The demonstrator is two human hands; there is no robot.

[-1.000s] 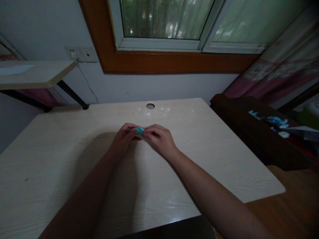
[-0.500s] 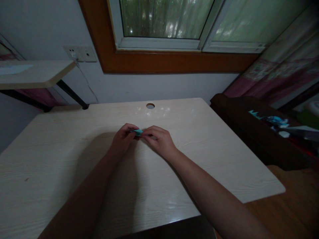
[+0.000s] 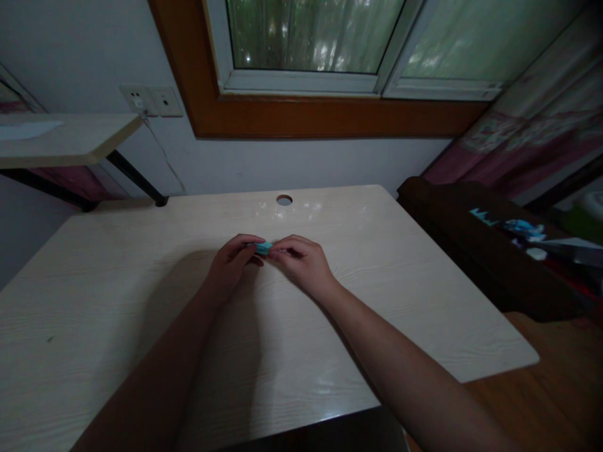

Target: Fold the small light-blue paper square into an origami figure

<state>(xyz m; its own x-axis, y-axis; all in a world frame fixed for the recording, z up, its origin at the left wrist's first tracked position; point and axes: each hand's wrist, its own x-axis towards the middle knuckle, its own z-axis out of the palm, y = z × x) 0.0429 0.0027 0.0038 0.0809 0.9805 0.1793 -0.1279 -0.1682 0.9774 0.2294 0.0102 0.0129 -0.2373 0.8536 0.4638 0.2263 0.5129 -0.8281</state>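
A small turquoise object (image 3: 264,248), perhaps folded paper, is pinched between both hands over the middle of the pale wooden desk (image 3: 141,301). My left hand (image 3: 233,263) curls round its left end with the fingers closed. My right hand (image 3: 304,263) grips its right end, fingertips pressed together. Most of the object is hidden by the fingers, so its shape is unclear.
A round cable hole (image 3: 284,199) is in the desk near its far edge. A small side table (image 3: 66,141) stands at the back left under wall sockets (image 3: 151,100). A dark wooden piece of furniture (image 3: 475,251) with small items on it lies to the right.
The hands stay at the same spot. The fingers have shifted slightly on the turquoise object, which shows a little differently between them.
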